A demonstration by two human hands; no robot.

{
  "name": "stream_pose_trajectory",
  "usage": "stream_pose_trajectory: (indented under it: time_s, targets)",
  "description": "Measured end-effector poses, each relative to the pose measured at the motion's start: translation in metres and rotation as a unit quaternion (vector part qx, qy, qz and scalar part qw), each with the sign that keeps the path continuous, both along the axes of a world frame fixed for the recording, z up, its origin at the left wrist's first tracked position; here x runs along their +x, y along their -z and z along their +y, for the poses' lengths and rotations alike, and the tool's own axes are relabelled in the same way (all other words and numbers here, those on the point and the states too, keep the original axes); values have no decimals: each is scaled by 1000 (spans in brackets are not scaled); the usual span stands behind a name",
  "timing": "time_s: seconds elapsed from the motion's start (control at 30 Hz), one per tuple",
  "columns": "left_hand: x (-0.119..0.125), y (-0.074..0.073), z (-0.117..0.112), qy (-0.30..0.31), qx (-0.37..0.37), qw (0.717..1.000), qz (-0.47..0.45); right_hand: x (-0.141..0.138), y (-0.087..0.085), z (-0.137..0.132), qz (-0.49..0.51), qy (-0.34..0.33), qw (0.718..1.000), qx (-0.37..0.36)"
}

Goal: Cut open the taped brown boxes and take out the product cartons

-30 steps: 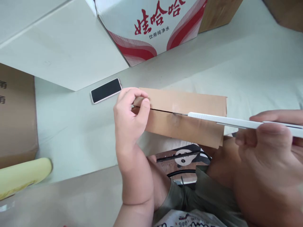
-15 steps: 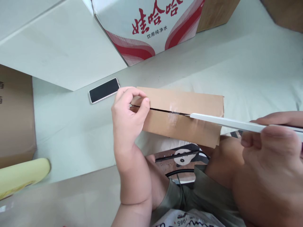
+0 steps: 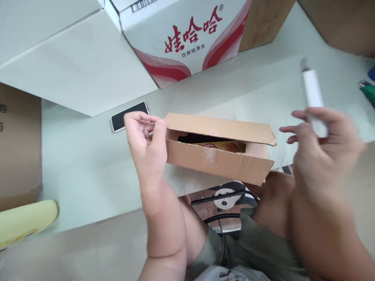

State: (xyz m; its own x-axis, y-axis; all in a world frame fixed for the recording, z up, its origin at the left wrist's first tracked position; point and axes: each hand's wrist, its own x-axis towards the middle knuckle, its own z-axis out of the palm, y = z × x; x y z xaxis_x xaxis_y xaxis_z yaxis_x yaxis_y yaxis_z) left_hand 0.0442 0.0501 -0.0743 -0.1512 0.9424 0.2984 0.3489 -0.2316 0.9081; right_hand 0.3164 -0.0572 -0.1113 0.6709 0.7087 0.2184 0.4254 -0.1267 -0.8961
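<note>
A small brown cardboard box (image 3: 222,164) lies across my knees at the table's edge, its two long top flaps parted. Through the gap show something black and a yellow packet (image 3: 231,146) with a red mark. At the box's left end, my left hand (image 3: 146,136) pinches the cardboard between thumb and fingers. Off to the right, my blurred right hand (image 3: 325,148) holds a white utility knife (image 3: 313,89), its grey tip pointing up and away from the box. Some of the right fingers stretch toward the box without touching it.
A phone (image 3: 129,115) lies behind my left hand. White cartons (image 3: 73,66) and a red-and-white water carton (image 3: 187,66) stand at the back. A yellow rounded object (image 3: 29,218) is at left, a brown carton (image 3: 20,148) behind it. Something green (image 3: 369,93) lies far right.
The utility knife has left the box's seam and swung up to the right with my right hand. The flaps have come apart, baring the inside. My left hand has shifted slightly left.
</note>
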Motion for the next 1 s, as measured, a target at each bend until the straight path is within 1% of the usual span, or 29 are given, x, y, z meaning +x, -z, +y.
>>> stream_pose_trajectory:
  time_s: [0.03,0.07,0.13,0.17,0.23,0.3,0.4,0.47,0.5,0.57,0.63,0.67,0.7,0.77,0.8,0.83,0.87,0.9,0.97,1.0]
  targets:
    - [-1,0,1,-11,-25,999,-20,3,5,4,-4,5,999,-41]
    - [-2,-1,1,-15,-51,998,-32,5,8,7,-10,-4,995,-96]
    - [-3,-4,1,-14,-81,996,-31,8,13,13,-28,-70,975,-209]
    - [-2,-5,0,-9,-82,996,-21,9,15,15,-42,-106,962,-248]
    - [-1,-7,-1,0,-65,998,6,9,17,20,-70,-159,942,-288]
    - [-1,-9,-2,13,-54,998,24,7,20,23,-86,-182,933,-298]
    - [-3,-10,-3,25,-49,998,42,4,25,26,-94,-185,941,-267]
    - [-6,-12,-4,29,-51,997,58,2,28,26,-97,-169,954,-230]
    - [-8,-13,-5,31,-56,996,65,1,29,24,-91,-152,964,-200]
    - [-14,-18,-8,38,-79,994,69,-1,30,20,-56,-119,985,-115]
    - [-22,-25,-13,66,-132,987,56,-4,30,15,2,-122,992,-22]
    - [-25,-29,-16,97,-171,979,54,-5,29,12,30,-137,990,15]
    - [-29,-34,-19,141,-214,965,60,-6,29,10,53,-154,986,46]
    - [-35,-42,-24,247,-297,918,91,-7,27,7,89,-182,975,96]
    - [-36,-45,-26,291,-322,894,110,-8,27,7,105,-192,969,117]
    - [-37,-47,-27,318,-333,879,126,-9,27,7,118,-200,963,134]
    - [-37,-48,-28,326,-332,874,137,-9,27,8,132,-211,958,145]
    - [-36,-48,-28,316,-322,880,146,-10,27,9,149,-223,951,153]
    - [-35,-46,-26,273,-278,904,174,-12,28,11,191,-249,936,157]
    - [-35,-45,-25,257,-254,912,195,-13,29,11,210,-261,929,156]
